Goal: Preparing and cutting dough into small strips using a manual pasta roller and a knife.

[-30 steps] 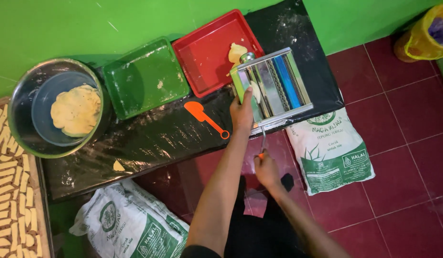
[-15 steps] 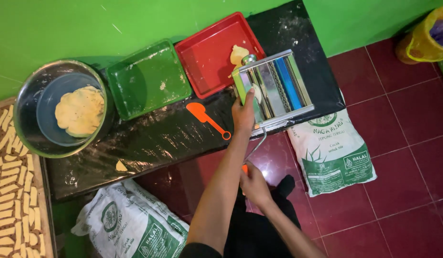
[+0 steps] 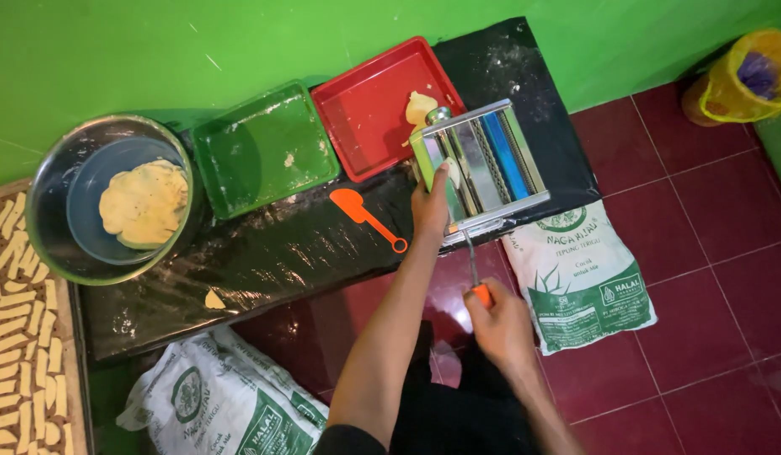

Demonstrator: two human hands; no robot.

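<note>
A metal pasta roller machine stands on a black plastic-covered board. My left hand rests against the machine's near side, fingers touching a pale strip of dough at the rollers. My right hand grips the orange handle of the machine's crank, below the board's edge. A piece of dough lies in the red tray behind the machine.
A green tray sits left of the red one. An orange spatula lies on the board. A steel bowl holds a blue bowl with flat dough. Cut dough strips fill a tray at left. Flour sacks lie on the red tiled floor.
My right hand has swung the crank handle around, down and then to the right. The left hand stays at the machine's side.
</note>
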